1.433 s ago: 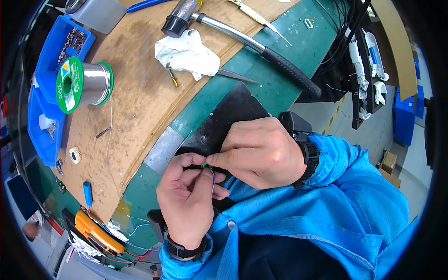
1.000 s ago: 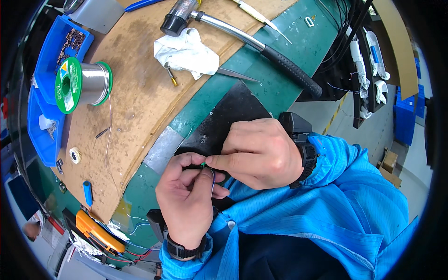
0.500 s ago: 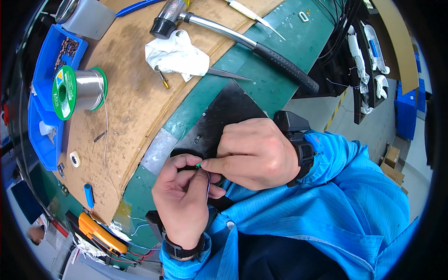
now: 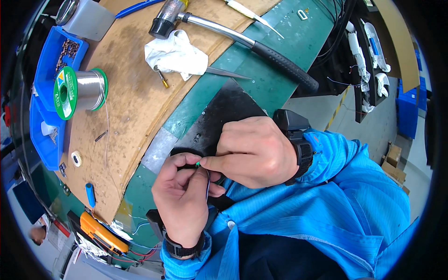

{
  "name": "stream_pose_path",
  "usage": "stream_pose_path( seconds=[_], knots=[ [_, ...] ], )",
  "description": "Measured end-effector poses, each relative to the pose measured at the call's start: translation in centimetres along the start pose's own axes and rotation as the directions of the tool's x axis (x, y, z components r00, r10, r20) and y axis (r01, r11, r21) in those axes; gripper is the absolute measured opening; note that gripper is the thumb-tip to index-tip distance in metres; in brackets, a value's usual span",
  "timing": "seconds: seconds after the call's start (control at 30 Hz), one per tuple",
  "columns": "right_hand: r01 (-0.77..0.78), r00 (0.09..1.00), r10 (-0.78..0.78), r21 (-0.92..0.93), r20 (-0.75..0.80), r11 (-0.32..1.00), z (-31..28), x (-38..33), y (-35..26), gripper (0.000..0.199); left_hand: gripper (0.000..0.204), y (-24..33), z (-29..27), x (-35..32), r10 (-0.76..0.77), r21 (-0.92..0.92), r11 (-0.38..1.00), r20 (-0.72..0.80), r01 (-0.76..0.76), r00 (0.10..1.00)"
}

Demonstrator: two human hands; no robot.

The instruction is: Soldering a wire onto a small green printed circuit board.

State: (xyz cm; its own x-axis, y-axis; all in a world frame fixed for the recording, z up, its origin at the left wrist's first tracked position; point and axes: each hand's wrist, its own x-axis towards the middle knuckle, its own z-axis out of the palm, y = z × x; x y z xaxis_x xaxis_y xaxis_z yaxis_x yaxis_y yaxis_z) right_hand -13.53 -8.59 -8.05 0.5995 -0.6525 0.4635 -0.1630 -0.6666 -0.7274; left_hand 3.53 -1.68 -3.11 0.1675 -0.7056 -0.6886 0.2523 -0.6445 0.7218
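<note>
Green small part (image 4: 198,164) is pinched between the fingertips of the right hand (image 4: 254,151) and the left hand (image 4: 183,196), low over a black mat (image 4: 224,112) on the green bench. Thin wire (image 4: 207,186) runs down through the closed left fingers. Solder spool (image 4: 77,91) lies well apart

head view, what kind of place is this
Most likely an electronics assembly or repair bench. A spool of solder wire sits on the brown board, blue parts bins line the edge, and a hammer and tweezers lie close by.
</note>
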Motion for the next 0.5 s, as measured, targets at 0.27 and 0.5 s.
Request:
stream_pose_path(
  seconds=[0.27, 0.5],
  knots=[
    [-0.008, 1.000, 0.008, -0.012, -0.003, 1.000, 0.09, -0.05, -0.05, 0.014, 0.017, 0.20, -0.12, 0.02, -0.030, -0.008, 1.000, 0.013, 0.030, 0.999],
    [0.056, 0.998, -0.055, 0.034, -0.012, 0.998, 0.24, -0.28, 0.50, 0.029, 0.016, 0.16, -0.02, -0.04, -0.025, -0.024, 0.999, -0.006, 0.025, 1.000]
  ],
)
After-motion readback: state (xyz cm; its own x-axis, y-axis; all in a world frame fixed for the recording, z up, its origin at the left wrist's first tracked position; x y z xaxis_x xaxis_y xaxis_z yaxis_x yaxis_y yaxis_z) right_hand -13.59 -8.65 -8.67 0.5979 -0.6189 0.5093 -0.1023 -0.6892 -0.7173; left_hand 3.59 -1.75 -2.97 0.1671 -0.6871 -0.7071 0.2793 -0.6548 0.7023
